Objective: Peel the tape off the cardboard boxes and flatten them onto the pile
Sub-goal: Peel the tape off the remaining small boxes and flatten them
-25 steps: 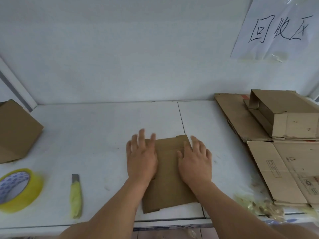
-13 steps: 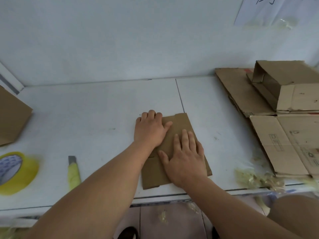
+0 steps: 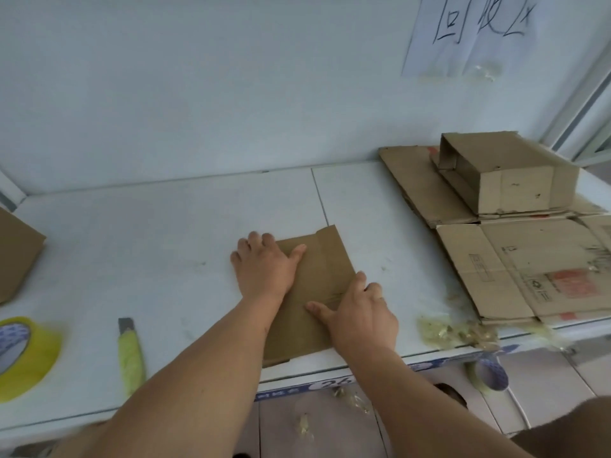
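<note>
A small flattened cardboard box (image 3: 322, 276) lies on the white table (image 3: 165, 242) near its front edge. My left hand (image 3: 264, 267) is at the box's far left corner, fingers curled over the edge and thumb spread on top. My right hand (image 3: 362, 314) holds the box's right edge, fingers bent over it and thumb lying on the cardboard. The pile of flattened boxes (image 3: 515, 276) sits at the right end of the table, with a half-collapsed open box (image 3: 515, 175) resting on its far part.
A yellow tape roll (image 3: 23, 355) and a yellow utility knife (image 3: 130, 355) lie at the front left. Another brown box (image 3: 16, 252) stands at the left edge. Peeled tape scraps (image 3: 449, 328) cling to the table's front right. A paper sign (image 3: 479, 31) hangs on the wall.
Both hands pressed flat on the box a second ago. The left hand has slid to the far left corner and curled; the right hand has shifted to the right edge.
</note>
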The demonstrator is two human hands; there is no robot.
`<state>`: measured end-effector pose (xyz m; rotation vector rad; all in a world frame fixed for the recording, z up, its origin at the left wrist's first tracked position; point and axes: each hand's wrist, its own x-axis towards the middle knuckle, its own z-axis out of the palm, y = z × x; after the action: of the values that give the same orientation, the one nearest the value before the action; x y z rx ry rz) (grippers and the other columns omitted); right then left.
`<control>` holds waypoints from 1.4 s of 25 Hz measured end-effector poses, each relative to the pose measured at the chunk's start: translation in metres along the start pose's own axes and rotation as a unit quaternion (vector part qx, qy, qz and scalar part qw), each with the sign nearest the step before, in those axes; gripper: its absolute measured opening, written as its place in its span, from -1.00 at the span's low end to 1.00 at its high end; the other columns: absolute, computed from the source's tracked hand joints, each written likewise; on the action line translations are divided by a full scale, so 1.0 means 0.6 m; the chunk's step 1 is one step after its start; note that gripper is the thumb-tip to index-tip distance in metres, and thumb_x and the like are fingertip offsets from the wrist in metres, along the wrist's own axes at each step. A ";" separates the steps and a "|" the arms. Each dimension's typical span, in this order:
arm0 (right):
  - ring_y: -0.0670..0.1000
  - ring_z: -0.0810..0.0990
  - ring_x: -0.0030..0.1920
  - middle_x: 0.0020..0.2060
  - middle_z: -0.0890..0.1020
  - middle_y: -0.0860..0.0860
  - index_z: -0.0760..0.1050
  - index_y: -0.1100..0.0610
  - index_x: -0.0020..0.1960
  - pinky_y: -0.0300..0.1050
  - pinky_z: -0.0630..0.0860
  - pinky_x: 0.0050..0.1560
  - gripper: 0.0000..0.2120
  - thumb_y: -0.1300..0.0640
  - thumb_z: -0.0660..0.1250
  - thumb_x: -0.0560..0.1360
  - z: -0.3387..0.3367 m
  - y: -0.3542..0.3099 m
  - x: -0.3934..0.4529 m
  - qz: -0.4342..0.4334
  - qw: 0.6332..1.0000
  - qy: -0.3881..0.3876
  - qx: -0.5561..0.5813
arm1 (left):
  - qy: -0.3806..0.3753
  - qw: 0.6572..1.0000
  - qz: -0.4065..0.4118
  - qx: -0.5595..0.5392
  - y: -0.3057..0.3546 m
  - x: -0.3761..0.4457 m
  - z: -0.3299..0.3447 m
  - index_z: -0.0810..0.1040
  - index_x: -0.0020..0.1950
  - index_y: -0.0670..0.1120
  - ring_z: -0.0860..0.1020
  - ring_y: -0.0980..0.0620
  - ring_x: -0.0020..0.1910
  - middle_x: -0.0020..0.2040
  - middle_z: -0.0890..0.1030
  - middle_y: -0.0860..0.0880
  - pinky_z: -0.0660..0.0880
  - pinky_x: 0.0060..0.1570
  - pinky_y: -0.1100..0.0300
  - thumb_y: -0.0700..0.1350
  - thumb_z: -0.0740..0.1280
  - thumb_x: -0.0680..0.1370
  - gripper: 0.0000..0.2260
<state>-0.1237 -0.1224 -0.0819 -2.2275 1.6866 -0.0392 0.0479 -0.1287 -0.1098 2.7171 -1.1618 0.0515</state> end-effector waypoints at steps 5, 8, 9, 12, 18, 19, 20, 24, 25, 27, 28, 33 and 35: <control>0.06 0.55 -0.08 -0.10 0.54 -0.04 0.29 0.06 0.25 -0.07 0.45 -0.13 -0.51 -0.27 0.24 0.53 -0.049 0.044 0.035 0.024 0.980 -0.013 0.198 | -0.025 0.988 -0.077 -0.128 0.013 -0.008 -0.040 0.10 0.54 -0.19 0.38 -0.22 0.36 0.48 0.27 -0.20 0.41 0.24 -0.07 0.40 0.25 0.45 -0.10; 0.04 0.48 -0.10 0.00 0.57 0.01 0.29 0.07 0.32 -0.09 0.40 -0.12 -0.57 -0.19 0.18 0.60 -0.098 0.071 0.053 0.013 0.959 0.018 0.281 | -0.109 0.929 -0.179 -0.306 0.057 0.015 -0.070 0.21 0.49 -0.17 0.51 -0.20 0.24 0.35 0.47 -0.16 0.49 0.11 -0.01 0.38 0.36 0.38 -0.11; 0.07 0.50 -0.07 0.07 0.59 0.04 0.30 0.09 0.32 -0.09 0.39 -0.11 -0.58 -0.18 0.16 0.61 -0.118 0.081 0.064 0.012 0.955 0.028 0.295 | -0.126 0.903 -0.182 -0.368 0.080 0.022 -0.079 0.33 0.42 -0.15 0.54 -0.18 0.18 0.28 0.53 -0.13 0.51 0.11 0.00 0.36 0.39 0.37 -0.18; 0.19 0.57 0.12 0.15 0.60 0.13 0.34 0.14 0.33 -0.06 0.38 -0.10 -0.59 -0.13 0.12 0.64 -0.192 0.114 0.110 0.013 0.960 0.067 0.271 | -0.092 0.881 -0.145 -0.441 0.160 0.047 -0.115 0.50 0.23 -0.10 0.58 -0.12 0.04 0.13 0.60 -0.08 0.55 0.09 -0.03 0.24 0.41 0.43 -0.46; 0.15 0.56 -0.06 0.00 0.58 0.07 0.42 0.13 0.15 0.04 0.52 -0.07 -0.66 -0.11 0.10 0.62 -0.345 0.236 0.238 0.027 0.964 0.202 0.172 | -0.042 0.874 -0.049 -0.482 0.395 0.113 -0.162 0.52 0.19 -0.11 0.57 -0.08 0.02 0.06 0.60 -0.05 0.51 -0.01 0.08 0.11 0.32 0.54 -0.64; 0.14 0.54 -0.08 -0.01 0.56 0.06 0.42 0.14 0.14 0.02 0.49 -0.09 -0.66 -0.11 0.09 0.62 -0.364 0.261 0.263 0.036 0.962 0.222 0.153 | -0.040 0.877 -0.034 -0.478 0.439 0.125 -0.158 0.51 0.19 -0.11 0.57 -0.09 0.02 0.07 0.60 -0.05 0.51 0.00 0.07 0.11 0.31 0.55 -0.64; 0.12 0.51 -0.09 -0.02 0.54 0.04 0.42 0.14 0.14 -0.01 0.45 -0.11 -0.67 -0.10 0.09 0.62 -0.379 0.287 0.286 0.045 0.961 0.236 0.140 | -0.041 0.883 -0.023 -0.468 0.481 0.135 -0.153 0.50 0.20 -0.12 0.57 -0.11 0.05 0.08 0.60 -0.06 0.52 0.03 0.06 0.12 0.29 0.56 -0.64; 0.13 0.49 0.01 0.03 0.52 0.09 0.44 0.14 0.20 0.01 0.42 -0.06 -0.65 -0.08 0.09 0.61 -0.390 0.380 0.374 0.074 0.960 0.241 0.117 | -0.036 0.939 0.011 -0.342 0.607 0.163 -0.122 0.43 0.21 -0.17 0.56 -0.15 0.01 -0.06 0.56 -0.06 0.47 0.07 0.05 0.16 0.22 0.59 -0.58; 0.16 0.49 0.06 0.06 0.52 0.11 0.45 0.15 0.22 0.04 0.42 0.01 -0.63 -0.08 0.09 0.61 -0.379 0.395 0.393 0.078 0.962 0.239 0.102 | -0.037 0.951 0.011 -0.308 0.624 0.166 -0.111 0.42 0.23 -0.16 0.56 -0.14 -0.02 -0.06 0.56 -0.06 0.46 0.02 0.07 0.17 0.20 0.59 -0.57; 0.20 0.46 0.16 0.13 0.51 0.14 0.46 0.16 0.24 0.09 0.38 0.17 -0.60 -0.10 0.09 0.61 -0.347 0.415 0.423 0.084 0.967 0.231 0.061 | -0.047 0.964 0.006 -0.262 0.637 0.176 -0.075 0.41 0.29 -0.15 0.56 -0.14 0.06 0.09 0.59 -0.08 0.43 -0.08 0.10 0.19 0.18 0.60 -0.54; 0.20 0.43 0.20 0.17 0.50 0.15 0.46 0.15 0.25 0.10 0.35 0.22 -0.59 -0.11 0.09 0.61 -0.331 0.420 0.435 0.087 0.969 0.227 0.045 | -0.060 0.964 0.000 -0.259 0.636 0.181 -0.056 0.40 0.33 -0.14 0.56 -0.13 0.12 0.17 0.58 -0.08 0.42 -0.08 0.11 0.19 0.19 0.60 -0.53; 0.20 0.35 0.25 0.25 0.42 0.16 0.45 0.14 0.25 0.09 0.32 0.24 -0.59 -0.14 0.11 0.62 -0.256 0.437 0.473 0.085 0.978 0.177 0.066 | -0.097 0.976 -0.012 -0.197 0.617 0.178 0.027 0.19 0.52 -0.13 0.42 -0.15 0.34 0.46 0.34 -0.13 0.43 0.07 0.02 0.20 0.14 0.63 -0.42; 0.19 0.35 0.26 0.26 0.42 0.14 0.41 0.13 0.30 0.08 0.32 0.25 -0.57 -0.15 0.09 0.62 -0.232 0.441 0.475 0.090 0.980 0.165 0.062 | -0.093 0.980 -0.004 -0.174 0.614 0.169 0.048 0.18 0.52 -0.14 0.46 -0.17 0.29 0.46 0.32 -0.13 0.44 -0.05 0.01 0.19 0.12 0.63 -0.42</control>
<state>-0.3179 -0.4871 -0.0796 -2.0517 1.9886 -0.4796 -0.1483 -0.4554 -0.0696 2.4541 -1.0853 -0.3780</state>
